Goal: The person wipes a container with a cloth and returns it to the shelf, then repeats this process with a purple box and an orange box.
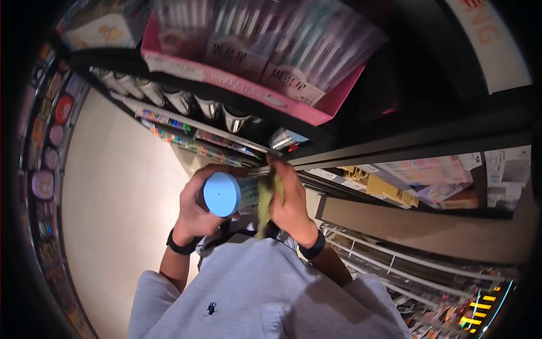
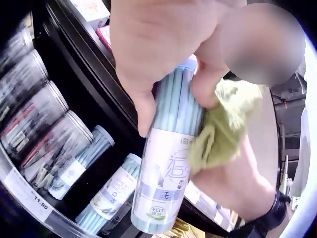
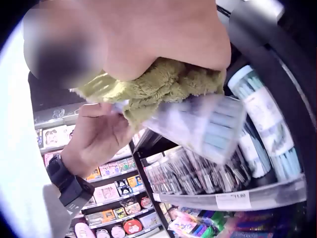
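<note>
A clear tube of pale blue pencils [image 2: 171,114] with a white label and a blue lid [image 1: 221,194] is in my left hand [image 1: 195,203], whose fingers and thumb wrap round its lid end. My right hand [image 1: 294,206] grips a fuzzy green cloth [image 3: 163,84] against the tube's side. In the right wrist view, the cloth lies over the tube and the pencil ends show at its clear bottom. The left wrist view has the tube hanging in front of the shelf, label outward, with the cloth along one side. The right palm is hidden behind the cloth.
Matching pencil tubes [image 2: 115,191] and pen-filled tubes [image 2: 54,144] stand on the shelf, behind a price strip [image 2: 29,196]. Above it sits a pink box [image 1: 237,85] of packaged pens. Notebooks [image 1: 426,178] lie on a shelf at right, and a pale floor [image 1: 113,226] stretches left.
</note>
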Demonstrator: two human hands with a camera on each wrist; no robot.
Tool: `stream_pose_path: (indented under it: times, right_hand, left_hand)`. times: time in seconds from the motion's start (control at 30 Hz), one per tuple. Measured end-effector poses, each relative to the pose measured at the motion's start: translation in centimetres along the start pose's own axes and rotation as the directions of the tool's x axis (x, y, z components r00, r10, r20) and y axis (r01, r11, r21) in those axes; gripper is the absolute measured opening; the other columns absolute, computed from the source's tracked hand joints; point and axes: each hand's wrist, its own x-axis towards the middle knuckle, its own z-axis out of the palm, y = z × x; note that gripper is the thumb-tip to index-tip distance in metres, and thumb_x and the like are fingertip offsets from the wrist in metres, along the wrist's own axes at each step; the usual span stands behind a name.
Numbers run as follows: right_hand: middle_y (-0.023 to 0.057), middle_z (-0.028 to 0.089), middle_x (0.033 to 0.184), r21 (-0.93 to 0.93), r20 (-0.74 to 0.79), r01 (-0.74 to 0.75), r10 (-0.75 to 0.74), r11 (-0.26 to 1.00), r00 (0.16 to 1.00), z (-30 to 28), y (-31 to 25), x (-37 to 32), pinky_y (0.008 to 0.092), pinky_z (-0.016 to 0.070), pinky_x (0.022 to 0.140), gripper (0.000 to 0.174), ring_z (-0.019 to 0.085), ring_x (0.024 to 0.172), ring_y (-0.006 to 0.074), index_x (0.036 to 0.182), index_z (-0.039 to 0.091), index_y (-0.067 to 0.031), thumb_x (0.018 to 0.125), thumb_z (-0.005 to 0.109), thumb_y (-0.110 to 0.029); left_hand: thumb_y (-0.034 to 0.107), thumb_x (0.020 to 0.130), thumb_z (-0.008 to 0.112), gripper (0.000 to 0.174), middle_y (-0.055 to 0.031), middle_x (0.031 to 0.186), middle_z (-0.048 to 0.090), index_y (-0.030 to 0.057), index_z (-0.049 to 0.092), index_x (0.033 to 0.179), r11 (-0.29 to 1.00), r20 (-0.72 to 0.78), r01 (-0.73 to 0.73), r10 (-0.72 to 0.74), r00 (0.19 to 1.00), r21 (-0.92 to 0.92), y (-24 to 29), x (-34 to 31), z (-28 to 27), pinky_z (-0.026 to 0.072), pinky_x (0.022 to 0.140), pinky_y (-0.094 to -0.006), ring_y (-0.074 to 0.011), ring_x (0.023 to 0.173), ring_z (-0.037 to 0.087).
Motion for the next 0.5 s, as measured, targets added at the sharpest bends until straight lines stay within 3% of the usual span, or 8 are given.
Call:
stream_pose_path:
  times: [0.03,0.1,0.2,0.23,0.3,0.33,0.43,0.5]
  right_hand:
    - [0.0263,0.053,0.128,0.120,0.036,-0.207,0.204,0.971,0.978,-0.2,0.5,-0.4,0.0469,0.0445,0.097,0.052,0.056,0.112,0.0444,0.138,0.042,0.0022,0.096,0.051,-0.027]
    - [0.0274,0.049,0.133,0.271,0.105,-0.214,0.192,0.938,0.976,-0.5,0.8,-0.4,0.0452,0.0455,0.096,0.056,0.056,0.113,0.0441,0.139,0.039,0.0044,0.097,0.051,-0.030]
    - [0.0353,0.033,0.143,0.446,-0.209,0.183,-0.097,0.876,0.973,0.9,-1.6,0.0,0.0491,0.0428,0.099,0.062,0.046,0.123,0.0466,0.136,0.030,0.0029,0.096,0.053,-0.038]
    - [0.0376,0.031,0.143,0.225,-0.186,0.309,-0.271,0.924,0.944,0.4,-1.4,-0.1,0.0523,0.0390,0.102,0.067,0.042,0.126,0.0475,0.134,0.028,-0.0024,0.088,0.065,-0.034]
    - [0.0342,0.034,0.144,0.275,-0.090,0.346,-0.334,0.897,0.938,-0.7,-1.9,-0.1,0.0537,0.0350,0.106,0.081,0.041,0.128,0.0487,0.135,0.036,-0.0054,0.070,0.081,-0.025]
    - [0.0342,0.034,0.144,0.280,-0.085,0.350,-0.340,0.894,0.936,-1.3,-2.2,0.1,0.0537,0.0350,0.106,0.081,0.041,0.128,0.0487,0.135,0.036,-0.0054,0.070,0.081,-0.025]
    - [0.0266,0.039,0.145,-0.032,0.220,0.182,-0.170,0.983,0.961,-3.0,-2.4,0.6,0.0513,0.0377,0.107,0.086,0.042,0.131,0.0437,0.131,0.053,-0.0058,0.051,0.085,-0.012]
    - [0.0265,0.037,0.147,0.167,0.229,-0.057,0.017,0.984,0.973,-1.9,-1.4,0.0,0.0483,0.0389,0.107,0.089,0.043,0.130,0.0430,0.135,0.049,-0.0053,0.053,0.084,-0.009]
  left_hand:
    - [0.012,0.066,0.090,0.072,-0.0230,0.122,0.064,-0.0043,0.048,0.123,0.996,-0.032,0.088,-0.088,0.996,-0.004,0.5,-0.4,0.3,0.0507,0.097,-0.0399,-0.0303,0.115,0.063]
    - [0.006,0.068,0.086,0.070,-0.0204,0.122,0.064,-0.0041,0.048,0.126,1.000,0.039,-0.020,0.019,0.999,0.024,-0.3,-0.9,1.2,0.0512,0.097,-0.0398,-0.0288,0.115,0.063]
    - [-0.007,0.071,0.070,0.063,-0.0168,0.125,0.062,-0.0035,0.048,0.130,1.000,0.030,-0.014,0.014,0.999,0.008,-0.4,-1.8,2.3,0.0467,0.101,-0.0356,-0.0242,0.116,0.061]
    - [-0.007,0.070,0.069,0.064,-0.0171,0.125,0.062,-0.0031,0.048,0.130,1.000,0.006,0.004,-0.004,1.000,-0.020,-0.2,-1.9,2.4,0.0462,0.102,-0.0360,-0.0248,0.117,0.061]
    - [-0.008,0.070,0.068,0.064,-0.0174,0.125,0.062,-0.0027,0.047,0.130,0.999,-0.026,0.019,-0.020,0.999,-0.048,0.4,-2.0,2.2,0.0458,0.103,-0.0365,-0.0253,0.117,0.061]
    - [-0.009,0.070,0.068,0.065,-0.0180,0.125,0.062,-0.0024,0.047,0.131,0.997,-0.025,0.014,-0.016,1.000,-0.076,0.7,-1.9,1.8,0.0470,0.102,-0.0369,-0.0260,0.119,0.060]
    - [-0.012,0.070,0.068,0.066,-0.0191,0.126,0.062,-0.0018,0.046,0.131,0.987,-0.038,0.017,-0.024,0.999,-0.157,1.9,-1.4,0.4,0.0518,0.098,-0.0375,-0.0277,0.121,0.059]
    - [-0.014,0.070,0.068,0.066,-0.0196,0.127,0.061,-0.0016,0.047,0.131,0.972,0.002,0.053,-0.054,0.999,-0.227,1.9,-0.9,-1.1,0.0552,0.094,-0.0365,-0.0279,0.122,0.058]
